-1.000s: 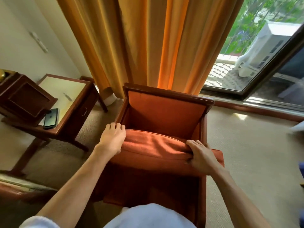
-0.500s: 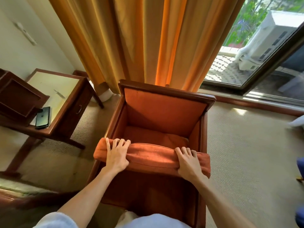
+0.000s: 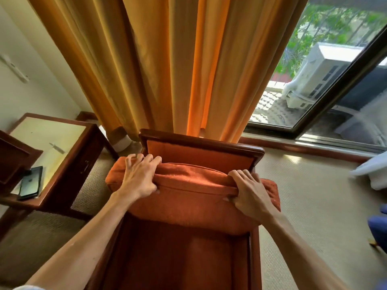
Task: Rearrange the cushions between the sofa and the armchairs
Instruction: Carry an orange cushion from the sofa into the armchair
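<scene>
An orange seat cushion (image 3: 188,197) is lifted above the wooden armchair (image 3: 201,145), tilted with its upper edge toward the chair back. My left hand (image 3: 140,176) grips the cushion's top left edge, fingers curled over it. My right hand (image 3: 251,193) clutches the top right edge. Below the cushion the chair's bare seat base (image 3: 178,258) shows, dark orange between the wooden arms. The orange padded backrest (image 3: 199,155) is partly hidden by the cushion.
Orange curtains (image 3: 167,70) hang right behind the chair. A wooden side table (image 3: 52,143) with a black phone (image 3: 30,183) stands at the left. A glass door (image 3: 324,80) is at the right, with beige carpet (image 3: 314,206) beside the chair and white fabric (image 3: 374,170) at the right edge.
Both hands have raised the cushion from the seat's front and tipped it up toward the backrest. The seat base underneath has come into view.
</scene>
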